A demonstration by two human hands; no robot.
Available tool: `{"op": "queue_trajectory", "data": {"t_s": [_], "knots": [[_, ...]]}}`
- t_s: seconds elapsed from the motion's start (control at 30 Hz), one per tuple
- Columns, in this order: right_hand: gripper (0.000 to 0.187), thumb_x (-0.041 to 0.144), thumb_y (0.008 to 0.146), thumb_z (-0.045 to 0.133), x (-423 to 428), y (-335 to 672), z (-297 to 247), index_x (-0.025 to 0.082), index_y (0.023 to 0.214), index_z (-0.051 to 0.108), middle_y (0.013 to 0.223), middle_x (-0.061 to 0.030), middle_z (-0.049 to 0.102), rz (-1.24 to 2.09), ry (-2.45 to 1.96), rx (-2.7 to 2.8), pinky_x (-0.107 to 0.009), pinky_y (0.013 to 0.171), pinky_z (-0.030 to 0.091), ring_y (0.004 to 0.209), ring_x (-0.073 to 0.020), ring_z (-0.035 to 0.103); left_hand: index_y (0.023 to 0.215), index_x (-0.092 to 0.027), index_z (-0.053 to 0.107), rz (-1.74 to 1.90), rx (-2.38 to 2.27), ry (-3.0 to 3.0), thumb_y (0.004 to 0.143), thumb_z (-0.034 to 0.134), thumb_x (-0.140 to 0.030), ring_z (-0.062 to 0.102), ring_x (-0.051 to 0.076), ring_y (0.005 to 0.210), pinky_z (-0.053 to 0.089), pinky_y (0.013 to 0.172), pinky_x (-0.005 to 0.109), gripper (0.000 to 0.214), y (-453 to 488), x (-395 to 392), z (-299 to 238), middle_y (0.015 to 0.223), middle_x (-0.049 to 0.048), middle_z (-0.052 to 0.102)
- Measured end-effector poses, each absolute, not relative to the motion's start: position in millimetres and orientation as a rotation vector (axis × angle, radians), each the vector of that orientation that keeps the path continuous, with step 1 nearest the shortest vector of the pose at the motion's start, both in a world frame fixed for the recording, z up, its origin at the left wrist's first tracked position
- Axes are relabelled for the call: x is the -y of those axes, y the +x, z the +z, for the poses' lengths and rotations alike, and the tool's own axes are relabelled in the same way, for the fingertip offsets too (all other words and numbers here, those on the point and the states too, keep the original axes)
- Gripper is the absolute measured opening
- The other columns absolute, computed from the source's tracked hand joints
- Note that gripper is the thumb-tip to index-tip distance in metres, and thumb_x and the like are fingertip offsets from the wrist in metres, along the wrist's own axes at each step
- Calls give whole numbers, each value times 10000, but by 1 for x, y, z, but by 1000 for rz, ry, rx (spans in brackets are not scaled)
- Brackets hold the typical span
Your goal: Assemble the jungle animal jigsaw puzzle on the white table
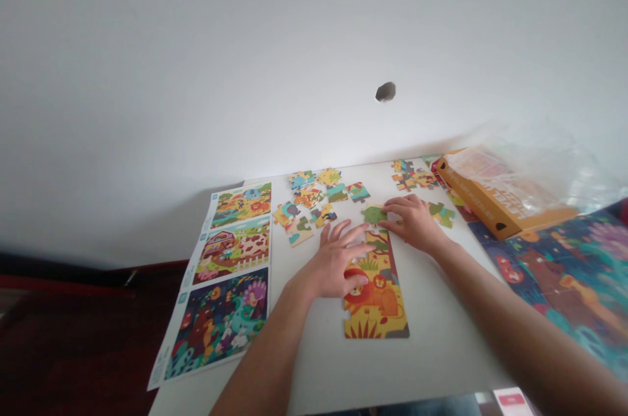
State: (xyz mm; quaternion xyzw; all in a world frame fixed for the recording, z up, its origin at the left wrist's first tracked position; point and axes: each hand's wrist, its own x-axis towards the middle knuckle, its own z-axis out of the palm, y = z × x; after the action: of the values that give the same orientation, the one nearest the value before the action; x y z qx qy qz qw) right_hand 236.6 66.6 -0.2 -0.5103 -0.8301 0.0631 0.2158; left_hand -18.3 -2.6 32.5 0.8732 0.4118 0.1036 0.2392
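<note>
White and mostly bare near its front edge, the surface (441, 337) carries a joined strip of puzzle (377, 311) showing a lion among yellow grass. The left hand (338, 265) lies palm down on the strip's upper part, its fingers (350, 231) spread wide and flat, gripping nothing. The right hand (416, 223) rests just beyond the strip's top end, its fingers and thumb drawn together on the right edge of a green piece (373, 214). This piece sits at the head of the strip; whether it lies flat or is lifted cannot be told. Behind the hands a scatter of loose pieces (314, 197) lies near the wall, with a smaller cluster (411, 175) further right. A printed sheet (230, 272) with three pictures lies along the left side. To the right stand an orange box (490, 207), clear plastic (540, 167) over it, and a finished dark puzzle (564, 278).
</note>
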Motion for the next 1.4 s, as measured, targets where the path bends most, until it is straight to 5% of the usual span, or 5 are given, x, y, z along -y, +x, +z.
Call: {"op": "queue_trajectory", "data": {"t_s": [0.93, 1.4], "knots": [[208, 224, 939, 565, -63, 235, -3, 268, 1080, 712, 1197, -65, 677, 267, -1189, 2304, -464, 933, 428, 1066, -268, 538, 1386, -338, 528, 206, -1114, 2341, 740, 737, -274, 149, 382, 1502, 25, 1195, 673, 683, -24, 1, 36, 1582, -9, 373], [197, 244, 898, 623, -54, 225, 4, 294, 1055, 731, 1186, -83, 619, 300, -1142, 2321, -473, 951, 430, 1093, -276, 525, 1370, -328, 553, 254, -1110, 2371, 717, 755, -282, 194, 373, 1478, 61, 1204, 643, 685, -23, 1, 34, 1572, 8, 389]]}}
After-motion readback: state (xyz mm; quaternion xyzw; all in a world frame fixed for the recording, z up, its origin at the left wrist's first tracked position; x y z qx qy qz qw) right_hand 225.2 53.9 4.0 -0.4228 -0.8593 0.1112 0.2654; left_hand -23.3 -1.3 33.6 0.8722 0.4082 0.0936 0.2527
